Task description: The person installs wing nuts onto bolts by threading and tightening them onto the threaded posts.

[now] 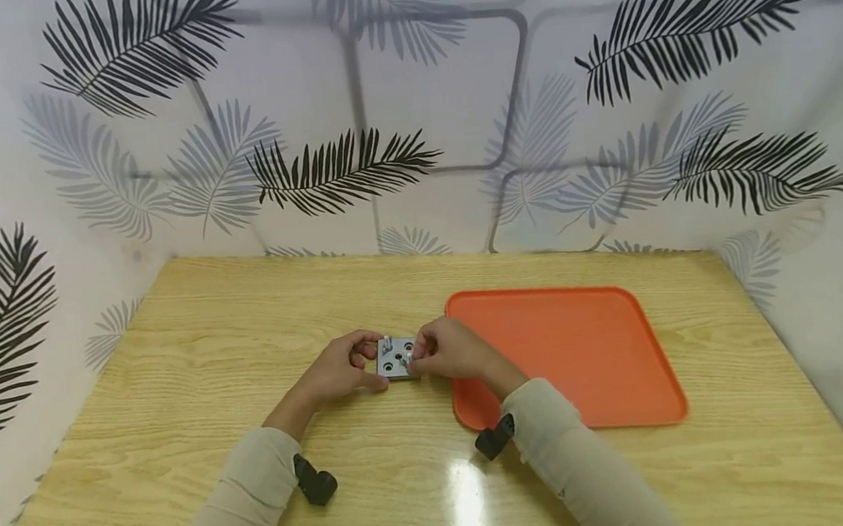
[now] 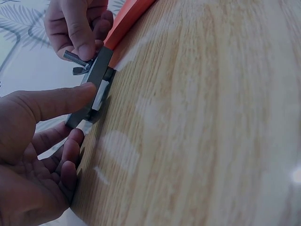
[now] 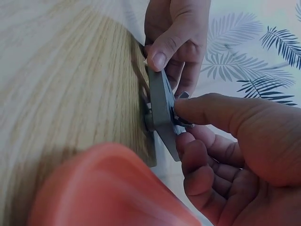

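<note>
A square grey metal plate (image 1: 399, 358) with several holes lies over the wooden table, raised on feet beneath it, as the left wrist view shows. My left hand (image 1: 342, 365) grips its left side, thumb on the near edge and fingers at the far edge. With thumb and fingers, my right hand (image 1: 450, 349) pinches a wing nut (image 3: 184, 124) on the plate's right half; the thumb partly hides it. A second wing nut (image 2: 81, 71) sits on a threaded bolt (image 2: 75, 58) that sticks up from the plate's far left corner.
An orange tray (image 1: 572, 350) lies just right of the plate, its left rim (image 3: 106, 155) close by my right hand. The wooden table (image 1: 304, 298) ends at a wall covering (image 1: 438, 103) with a leaf print. Black wrist cameras (image 1: 316, 481) sit on both sleeves.
</note>
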Motion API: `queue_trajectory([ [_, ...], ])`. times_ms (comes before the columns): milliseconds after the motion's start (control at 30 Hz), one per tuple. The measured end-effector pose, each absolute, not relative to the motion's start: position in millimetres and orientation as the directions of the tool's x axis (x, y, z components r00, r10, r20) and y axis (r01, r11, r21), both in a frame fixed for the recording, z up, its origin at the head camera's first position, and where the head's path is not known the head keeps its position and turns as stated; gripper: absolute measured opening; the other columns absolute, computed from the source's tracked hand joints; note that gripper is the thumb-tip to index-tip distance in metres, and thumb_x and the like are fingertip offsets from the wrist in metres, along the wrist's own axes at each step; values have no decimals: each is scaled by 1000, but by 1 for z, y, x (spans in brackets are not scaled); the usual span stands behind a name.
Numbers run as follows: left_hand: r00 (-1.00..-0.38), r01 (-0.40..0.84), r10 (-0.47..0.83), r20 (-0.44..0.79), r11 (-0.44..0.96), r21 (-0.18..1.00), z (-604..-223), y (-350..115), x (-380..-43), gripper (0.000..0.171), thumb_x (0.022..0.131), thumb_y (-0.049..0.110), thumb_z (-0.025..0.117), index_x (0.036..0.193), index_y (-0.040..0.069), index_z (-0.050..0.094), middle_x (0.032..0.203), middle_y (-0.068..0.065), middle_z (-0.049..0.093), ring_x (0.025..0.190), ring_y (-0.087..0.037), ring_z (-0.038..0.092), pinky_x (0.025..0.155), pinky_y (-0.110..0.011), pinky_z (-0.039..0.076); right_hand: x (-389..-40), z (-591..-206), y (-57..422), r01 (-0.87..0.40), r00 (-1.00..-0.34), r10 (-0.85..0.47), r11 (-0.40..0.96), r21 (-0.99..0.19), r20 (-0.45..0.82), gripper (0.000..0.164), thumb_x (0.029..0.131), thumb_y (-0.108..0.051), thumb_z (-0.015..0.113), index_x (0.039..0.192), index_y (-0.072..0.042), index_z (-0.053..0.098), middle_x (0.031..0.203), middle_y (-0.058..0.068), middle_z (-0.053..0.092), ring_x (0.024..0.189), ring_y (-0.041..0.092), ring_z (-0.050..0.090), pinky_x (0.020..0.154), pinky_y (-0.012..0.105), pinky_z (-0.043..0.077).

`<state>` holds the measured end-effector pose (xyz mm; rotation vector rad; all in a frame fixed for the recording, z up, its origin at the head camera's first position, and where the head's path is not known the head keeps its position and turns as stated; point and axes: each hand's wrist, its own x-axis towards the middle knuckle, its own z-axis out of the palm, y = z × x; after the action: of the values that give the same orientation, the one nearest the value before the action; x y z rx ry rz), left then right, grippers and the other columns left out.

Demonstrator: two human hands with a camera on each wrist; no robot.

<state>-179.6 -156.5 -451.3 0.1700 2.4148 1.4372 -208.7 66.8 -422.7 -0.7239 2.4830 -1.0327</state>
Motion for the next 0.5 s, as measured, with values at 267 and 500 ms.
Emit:
queue_trajectory([
  [267,-939,-68,265,-217,477,876,-451,-155,-179,62,80,5,81,136,4,55,109,-10,56,85,-20,42,77,-31,39,-213,-417,74,-355,-725,-676,534,-768,-135,14,84,-7,75,95,-4,68,82,5,65,70,10,55,65,21,47],
  [500,-938,-64,268,-218,484,873,-450,-158,-178,62,80,8,82,137,4,55,113,-11,57,88,-20,43,78,-31,39,-222,-420,75,-417,-640,-759,479,-773,-125,33,86,-2,71,119,-6,68,90,10,63,71,11,53,66,21,46],
])
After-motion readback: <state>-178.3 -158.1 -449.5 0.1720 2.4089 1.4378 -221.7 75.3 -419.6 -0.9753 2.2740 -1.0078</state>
